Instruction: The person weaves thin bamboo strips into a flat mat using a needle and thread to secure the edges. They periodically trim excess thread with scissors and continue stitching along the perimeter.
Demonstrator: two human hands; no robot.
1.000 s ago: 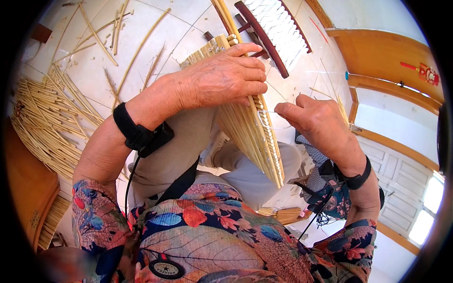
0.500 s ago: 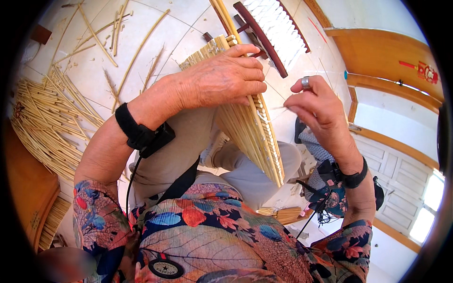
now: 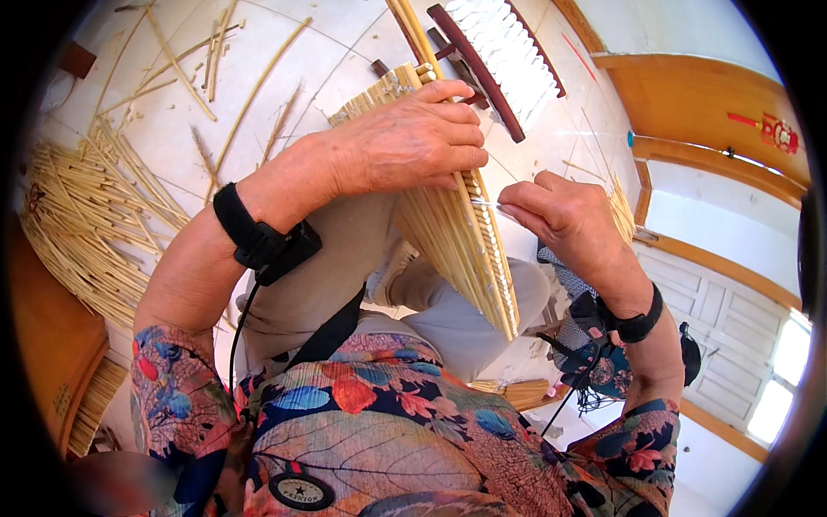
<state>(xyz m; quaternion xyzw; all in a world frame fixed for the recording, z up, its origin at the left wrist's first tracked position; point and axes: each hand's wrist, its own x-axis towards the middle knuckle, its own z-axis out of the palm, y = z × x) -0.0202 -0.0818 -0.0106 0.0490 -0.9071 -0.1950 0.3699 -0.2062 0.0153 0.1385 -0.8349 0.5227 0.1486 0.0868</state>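
My left hand (image 3: pixel 405 142) is closed over the top of a stitched panel of straw-coloured stalks (image 3: pixel 448 246), which rests across my lap and tapers toward my knees. White stitches run along the panel's right edge. Long stalks (image 3: pixel 418 30) stick out past my fingers at its far end. Just right of that edge, my right hand (image 3: pixel 564 215) has thumb and forefinger pinched on a thin white thread (image 3: pixel 487 203), drawn short between the fingertips and the panel. Whether a needle is also in the pinch is hidden.
A dark red wooden frame (image 3: pixel 482 73) strung with white cord stands beyond the panel. A big heap of stalks (image 3: pixel 82 215) lies at left, with loose stalks (image 3: pixel 258 95) on the tiled floor. A patterned bag (image 3: pixel 612 370) sits at right, near more stalks (image 3: pixel 525 392).
My right hand has moved left and slightly down to the panel's edge, its fingers closing together on the thread. My left hand and the panel have stayed in place.
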